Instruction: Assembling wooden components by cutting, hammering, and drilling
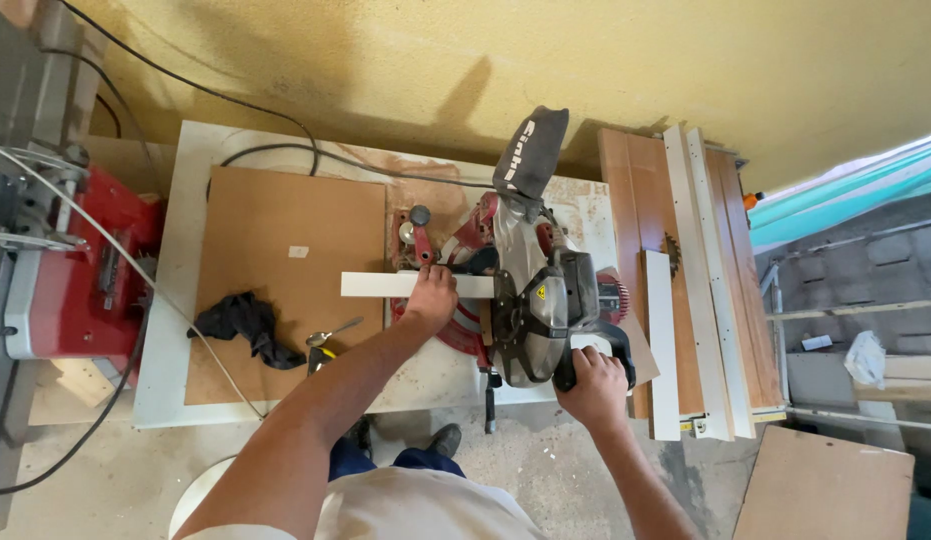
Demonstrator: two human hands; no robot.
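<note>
The white strip (pixel 385 284) looks light and stiff, prob. a painted wood or laminate trim piece w/ a smooth face, so likely a bit slippery under a palm. It lies flat across the bed of the miter saw (pixel 530 300), running left-right, its right end going under the blade guard. Best hold seems to be where it's already held: pressing down from above, well left of the blade.

Left hand (pixel 430 297) rests on the strip, fingers spread flat and pushing it down/back toward the fence. Right hand (pixel 593 385) is wrapped tight around the saw's black handle (pixel 615 345), fingers closed on it.

Looks: long, narrow, plain white, straight edges, left end sticking out over the brown board (pixel 285 260) on the counter (pixel 170 390). More white strips (pixel 662 340) lie right of the saw. A black rag (pixel 245 325) sits near the counter's front left.
</note>
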